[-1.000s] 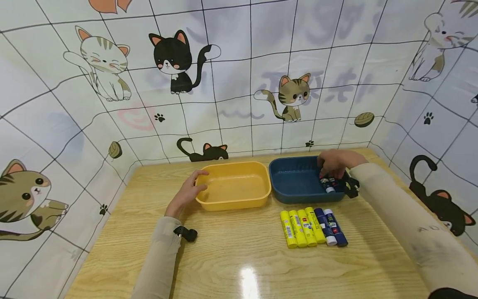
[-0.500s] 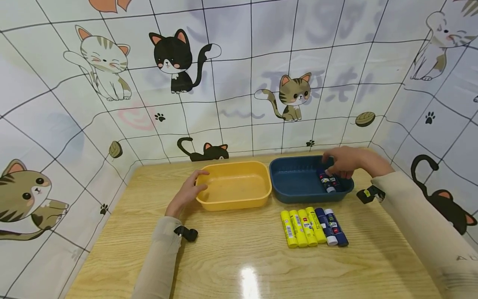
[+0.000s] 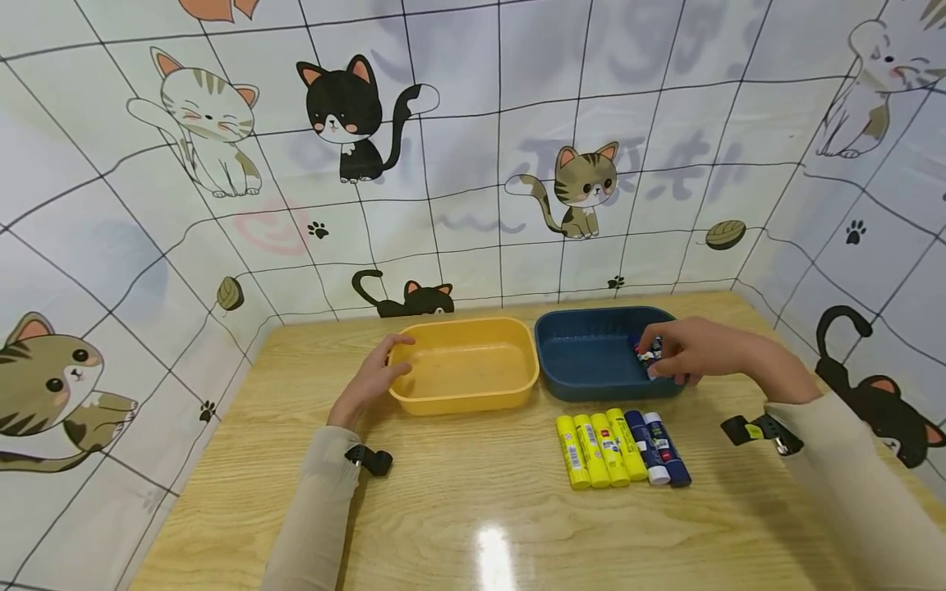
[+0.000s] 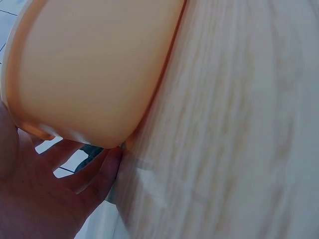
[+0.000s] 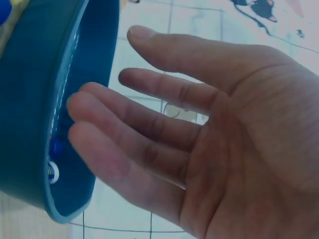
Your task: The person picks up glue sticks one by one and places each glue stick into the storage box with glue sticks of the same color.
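Observation:
My left hand [image 3: 369, 379] grips the left end of a yellow plastic basin [image 3: 461, 403], thumb over the rim. In the left wrist view its fingers [image 4: 99, 169] lie against the basin's outer side [image 4: 94, 74]. My right hand [image 3: 698, 349] is over the right end of a dark blue basin [image 3: 591, 389], holding nothing; its relaxed fingers [image 5: 107, 154] are spread a little in the right wrist view. Dark blue glue sticks [image 3: 650, 361] lie inside that basin, partly hidden behind the hand. White and blue stick ends [image 5: 54, 173] show past the rim in the right wrist view.
In front of the blue basin, several yellow glue sticks [image 3: 608, 447] lie side by side with two dark blue glue sticks [image 3: 668, 450]. Both basins stand side by side on the wooden table [image 3: 443, 501], near a cat-print backdrop [image 3: 458, 164].
My right hand has let go of a glue stick in the blue basin and drawn back to the right, toward the basin's right end. My left hand has stayed on the yellow basin.

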`<state>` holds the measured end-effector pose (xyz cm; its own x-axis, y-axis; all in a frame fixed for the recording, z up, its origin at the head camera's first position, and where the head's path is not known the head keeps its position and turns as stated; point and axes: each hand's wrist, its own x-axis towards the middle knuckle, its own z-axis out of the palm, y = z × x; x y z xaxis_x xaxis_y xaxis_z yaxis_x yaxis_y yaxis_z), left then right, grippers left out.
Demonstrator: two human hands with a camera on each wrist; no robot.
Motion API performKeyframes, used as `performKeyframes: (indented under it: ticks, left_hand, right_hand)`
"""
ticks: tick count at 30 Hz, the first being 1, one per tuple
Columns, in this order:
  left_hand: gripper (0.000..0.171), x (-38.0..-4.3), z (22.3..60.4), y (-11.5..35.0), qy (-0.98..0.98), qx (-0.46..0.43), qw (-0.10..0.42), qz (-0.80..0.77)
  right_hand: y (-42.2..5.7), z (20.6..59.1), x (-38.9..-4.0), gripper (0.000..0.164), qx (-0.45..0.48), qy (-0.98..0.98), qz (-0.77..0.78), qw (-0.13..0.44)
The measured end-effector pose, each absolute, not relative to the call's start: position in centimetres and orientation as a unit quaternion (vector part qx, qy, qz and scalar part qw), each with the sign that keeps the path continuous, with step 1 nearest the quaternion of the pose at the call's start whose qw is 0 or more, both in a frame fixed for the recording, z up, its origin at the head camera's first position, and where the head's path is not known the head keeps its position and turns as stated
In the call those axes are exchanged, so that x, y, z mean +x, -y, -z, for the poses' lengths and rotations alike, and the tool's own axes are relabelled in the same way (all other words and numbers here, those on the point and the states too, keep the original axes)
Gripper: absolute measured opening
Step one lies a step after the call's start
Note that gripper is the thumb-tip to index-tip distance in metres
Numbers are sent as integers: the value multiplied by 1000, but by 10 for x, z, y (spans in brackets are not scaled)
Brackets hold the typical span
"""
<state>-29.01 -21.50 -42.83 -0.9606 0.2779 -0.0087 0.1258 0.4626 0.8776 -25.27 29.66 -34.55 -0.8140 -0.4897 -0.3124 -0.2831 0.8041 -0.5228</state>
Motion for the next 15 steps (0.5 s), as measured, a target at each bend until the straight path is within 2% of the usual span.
performKeyframes:
  ticks: [5,15]
  left_hand:
    - [49,-292,429,216,-852,115,77,-505]
    - [47,-313,465,223,-854,121,46,-504]
  right_hand:
    - [-292,353,-242,43,-210,-915,243,243]
    - [-289,364,-229,55,-182,-909,250,278]
